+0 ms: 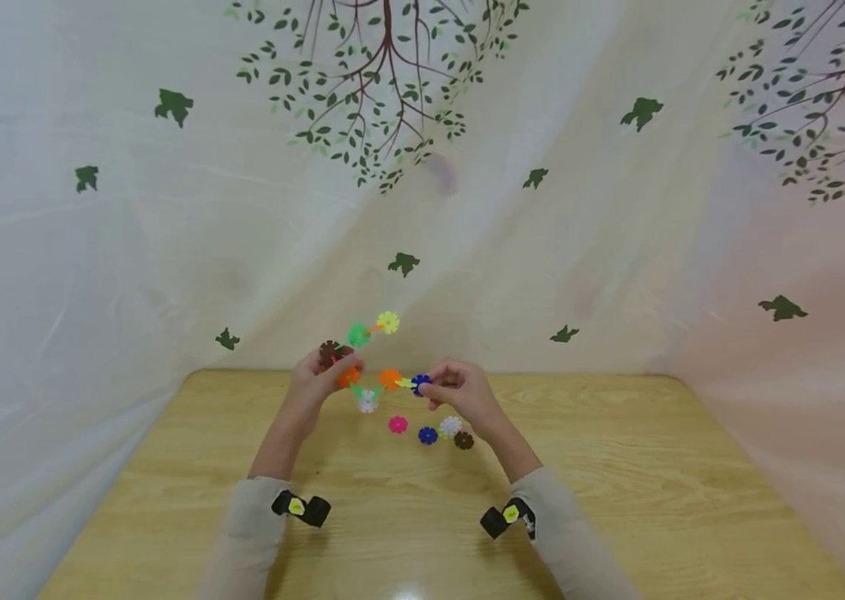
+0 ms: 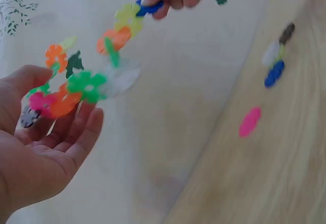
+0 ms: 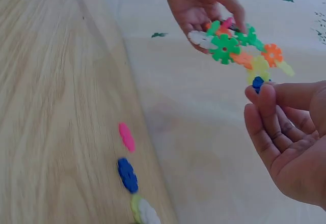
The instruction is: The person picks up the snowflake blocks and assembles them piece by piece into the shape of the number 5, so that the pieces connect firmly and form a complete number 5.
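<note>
A chain of interlocking snowflake discs is held up between both hands, above the table's far part. My left hand (image 1: 308,390) grips its brown (image 1: 329,352) and orange end (image 1: 348,377), fingers below and thumb on top. From there one branch rises to a green disc (image 1: 358,336) and a yellow disc (image 1: 388,322). Another branch runs through a white disc (image 1: 367,402) and an orange disc (image 1: 391,379) toward the right. My right hand (image 1: 469,393) pinches a blue snowflake disc (image 3: 258,84) between thumb and forefinger; it meets a yellow disc (image 2: 127,19) of the chain.
On the wooden table (image 1: 392,517) lie loose discs: pink (image 1: 397,425), blue (image 1: 427,436), white (image 1: 451,426) and brown (image 1: 463,440), with some yellow under the white one. A pale curtain (image 1: 467,233) printed with leaves hangs behind the table's far edge.
</note>
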Action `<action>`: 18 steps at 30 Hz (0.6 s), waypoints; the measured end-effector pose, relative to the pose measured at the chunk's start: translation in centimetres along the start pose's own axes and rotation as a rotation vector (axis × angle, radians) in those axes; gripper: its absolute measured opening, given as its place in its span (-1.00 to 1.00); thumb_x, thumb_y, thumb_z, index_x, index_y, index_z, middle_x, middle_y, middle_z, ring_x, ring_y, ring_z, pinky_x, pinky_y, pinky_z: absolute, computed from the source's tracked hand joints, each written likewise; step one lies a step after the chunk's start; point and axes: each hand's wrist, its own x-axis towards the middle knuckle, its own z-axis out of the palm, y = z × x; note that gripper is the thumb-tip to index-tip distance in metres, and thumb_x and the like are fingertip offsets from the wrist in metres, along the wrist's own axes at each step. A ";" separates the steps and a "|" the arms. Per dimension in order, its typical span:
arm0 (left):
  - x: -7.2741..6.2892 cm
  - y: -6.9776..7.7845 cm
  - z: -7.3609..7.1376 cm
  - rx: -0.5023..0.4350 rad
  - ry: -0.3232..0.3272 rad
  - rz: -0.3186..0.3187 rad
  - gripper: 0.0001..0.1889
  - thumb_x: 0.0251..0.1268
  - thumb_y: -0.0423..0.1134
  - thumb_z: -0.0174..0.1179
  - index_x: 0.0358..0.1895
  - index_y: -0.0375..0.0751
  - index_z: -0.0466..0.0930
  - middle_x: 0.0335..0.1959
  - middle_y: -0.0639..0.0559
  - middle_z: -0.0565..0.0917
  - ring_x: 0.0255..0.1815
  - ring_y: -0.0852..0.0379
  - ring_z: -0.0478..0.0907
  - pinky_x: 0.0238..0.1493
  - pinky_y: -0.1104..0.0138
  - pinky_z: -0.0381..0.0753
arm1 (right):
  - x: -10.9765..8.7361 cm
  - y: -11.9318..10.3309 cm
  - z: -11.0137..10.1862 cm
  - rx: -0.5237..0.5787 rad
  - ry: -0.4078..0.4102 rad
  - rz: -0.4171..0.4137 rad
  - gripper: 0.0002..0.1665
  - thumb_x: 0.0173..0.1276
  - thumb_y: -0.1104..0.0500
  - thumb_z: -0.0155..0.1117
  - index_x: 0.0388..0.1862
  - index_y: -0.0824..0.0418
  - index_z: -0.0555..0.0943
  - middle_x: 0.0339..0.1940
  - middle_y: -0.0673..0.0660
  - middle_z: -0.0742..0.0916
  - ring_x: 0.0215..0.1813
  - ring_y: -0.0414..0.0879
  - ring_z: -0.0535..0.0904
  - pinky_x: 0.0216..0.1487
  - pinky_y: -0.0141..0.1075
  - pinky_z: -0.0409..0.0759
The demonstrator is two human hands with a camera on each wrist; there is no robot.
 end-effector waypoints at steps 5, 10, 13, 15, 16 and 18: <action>-0.7 -1.1 -1.7 0.230 -0.140 -0.052 -0.62 0.41 -0.18 0.31 0.11 -0.40 0.56 -0.12 0.05 0.66 -0.09 0.15 0.60 0.14 0.24 0.65 | -0.2 0.1 -1.3 -0.125 -0.089 0.023 -0.84 0.37 0.34 0.37 -0.18 0.46 0.64 -0.47 -0.03 0.76 -0.43 0.05 0.71 -0.18 0.04 0.78; -1.3 -2.4 -2.6 0.345 -0.287 -0.049 -0.72 0.39 -0.20 0.33 -0.03 -0.38 0.62 -0.18 -0.01 0.69 -0.09 -0.02 0.58 0.17 0.02 0.59 | -0.4 0.9 -1.9 -0.213 -0.160 0.029 -0.89 0.37 0.36 0.37 -0.20 0.43 0.67 -0.40 0.26 0.77 -0.34 0.38 0.70 -0.17 0.22 0.72; -1.5 -3.4 -2.8 0.385 -0.310 -0.042 -0.77 0.36 -0.21 0.36 -0.15 -0.35 0.63 -0.21 -0.03 0.72 -0.13 0.02 0.60 0.10 0.12 0.62 | -0.6 1.4 -1.9 -0.255 -0.199 0.027 -0.89 0.38 0.35 0.36 -0.20 0.42 0.68 -0.31 0.44 0.75 -0.29 0.45 0.68 -0.18 0.23 0.71; -1.6 -4.0 -2.8 0.414 -0.313 -0.047 -0.77 0.35 -0.21 0.37 -0.21 -0.34 0.62 -0.20 -0.05 0.73 -0.15 0.09 0.59 0.03 0.22 0.62 | -0.6 1.6 -1.8 -0.276 -0.228 0.019 -0.89 0.38 0.36 0.35 -0.19 0.42 0.68 -0.29 0.46 0.75 -0.28 0.47 0.67 -0.19 0.23 0.71; -1.7 -4.4 -2.9 0.435 -0.313 -0.053 -0.77 0.34 -0.20 0.37 -0.22 -0.33 0.62 -0.18 -0.05 0.74 -0.15 0.13 0.59 0.00 0.28 0.61 | -0.7 1.7 -1.7 -0.287 -0.238 0.018 -0.89 0.38 0.35 0.36 -0.18 0.41 0.68 -0.29 0.45 0.75 -0.27 0.47 0.67 -0.19 0.23 0.71; -1.8 -5.0 -2.9 0.469 -0.316 -0.056 -0.77 0.33 -0.19 0.39 -0.22 -0.32 0.65 -0.17 -0.07 0.75 -0.16 0.17 0.59 -0.06 0.35 0.59 | -0.7 1.9 -1.6 -0.304 -0.252 0.009 -0.89 0.38 0.34 0.36 -0.19 0.40 0.69 -0.32 0.40 0.76 -0.28 0.45 0.67 -0.21 0.24 0.70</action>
